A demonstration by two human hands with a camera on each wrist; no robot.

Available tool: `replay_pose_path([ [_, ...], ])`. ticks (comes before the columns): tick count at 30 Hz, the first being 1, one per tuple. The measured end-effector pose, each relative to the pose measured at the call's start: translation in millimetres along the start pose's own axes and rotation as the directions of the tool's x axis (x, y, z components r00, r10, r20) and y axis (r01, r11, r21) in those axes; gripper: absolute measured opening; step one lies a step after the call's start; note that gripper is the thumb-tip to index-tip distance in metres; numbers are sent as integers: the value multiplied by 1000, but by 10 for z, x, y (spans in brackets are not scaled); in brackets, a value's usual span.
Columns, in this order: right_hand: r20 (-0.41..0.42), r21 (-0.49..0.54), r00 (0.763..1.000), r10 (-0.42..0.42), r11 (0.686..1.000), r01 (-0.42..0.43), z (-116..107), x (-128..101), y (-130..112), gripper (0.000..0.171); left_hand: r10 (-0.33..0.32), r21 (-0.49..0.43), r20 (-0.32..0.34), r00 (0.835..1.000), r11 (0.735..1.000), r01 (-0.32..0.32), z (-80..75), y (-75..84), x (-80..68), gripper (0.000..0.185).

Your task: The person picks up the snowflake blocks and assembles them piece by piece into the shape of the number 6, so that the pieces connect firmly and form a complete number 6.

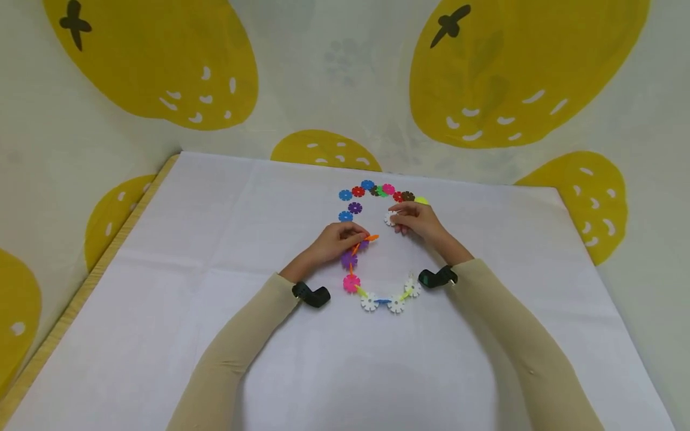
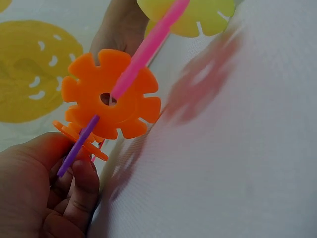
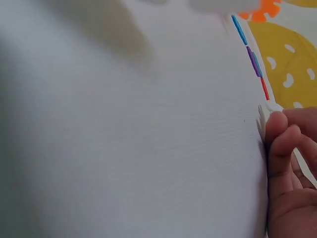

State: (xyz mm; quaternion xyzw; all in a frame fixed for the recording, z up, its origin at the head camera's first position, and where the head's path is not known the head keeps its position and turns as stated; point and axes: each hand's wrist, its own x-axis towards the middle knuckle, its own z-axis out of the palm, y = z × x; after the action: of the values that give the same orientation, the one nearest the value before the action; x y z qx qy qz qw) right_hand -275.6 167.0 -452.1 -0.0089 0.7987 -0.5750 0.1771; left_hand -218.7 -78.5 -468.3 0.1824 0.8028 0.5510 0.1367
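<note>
On the white worktop (image 1: 215, 311), I'm joining snowflake discs into a chain.
My left hand (image 1: 336, 239) pinches the chain's orange disc (image 2: 111, 94) at its raised end; my right hand (image 1: 417, 221) pinches a loose white disc (image 1: 389, 218) just beside it. Best, I judge, to line slot against slot squarely, then press gently.
</note>
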Motion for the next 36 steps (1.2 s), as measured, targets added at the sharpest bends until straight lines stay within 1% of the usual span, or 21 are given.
replay_pose_path([
  [4,44,30,999,22,999,-24,-23,-55,5,35,-8,8,9,1000,1000,7,-6,15,-4,26],
  [7,75,30,996,38,999,-40,-33,-99,7,35,-9,8,13,1000,1000,9,-4,13,-5,26],
  [11,126,18,992,26,999,-29,-37,-134,20,36,-2,9,13,1000,1000,2,-4,-8,-2,26],
  [15,200,27,980,-3,1000,-3,-34,-166,45,39,1,14,14,1000,1000,-1,-3,-16,4,26],
  [20,268,46,963,1,999,-14,15,-210,43,39,0,30,15,1000,1000,0,-5,-2,8,27],
  [25,278,40,961,8,999,-20,58,-224,27,36,1,41,21,1000,999,-2,-8,3,12,27],
  [31,275,51,961,-26,999,13,104,-192,55,31,3,69,24,1000,998,-5,-18,-4,16,26],
  [36,262,83,964,-42,996,21,140,-182,58,30,6,52,9,1000,999,-7,-3,-5,13,24],
])
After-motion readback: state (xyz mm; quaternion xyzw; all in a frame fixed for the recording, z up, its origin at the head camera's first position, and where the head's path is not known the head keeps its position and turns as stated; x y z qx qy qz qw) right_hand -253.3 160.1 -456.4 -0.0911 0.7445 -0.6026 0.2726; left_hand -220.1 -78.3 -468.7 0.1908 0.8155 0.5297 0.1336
